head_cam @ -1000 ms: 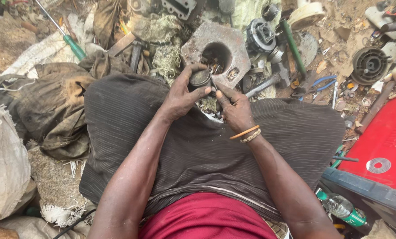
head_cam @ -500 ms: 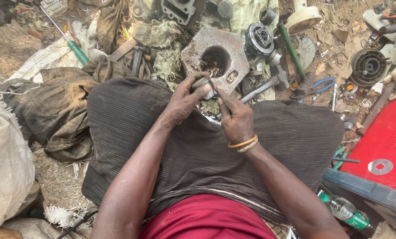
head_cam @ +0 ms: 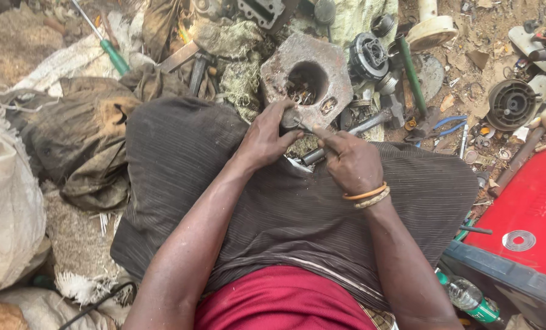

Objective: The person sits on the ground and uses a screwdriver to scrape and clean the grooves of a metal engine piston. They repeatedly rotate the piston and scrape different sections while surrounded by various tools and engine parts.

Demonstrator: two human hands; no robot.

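Observation:
My left hand grips a small round metal part between thumb and fingers, just in front of a heavy hexagonal metal block with a round hole in its middle. My right hand, with two bangles on the wrist, holds a slim metal tool whose tip meets that small part. Both hands work over a dark ribbed cloth spread on my lap. Part of the small piece is hidden by my fingers.
Scrap lies all around: a green-handled screwdriver, a hammer, blue-handled pliers, a round motor part, a green rod. A red box stands at right, a bottle beside it, a white sack at left.
The view has tilted slightly so the block sits lower. Both hands stayed together on the small part, with the right hand now bringing the tool's tip onto it.

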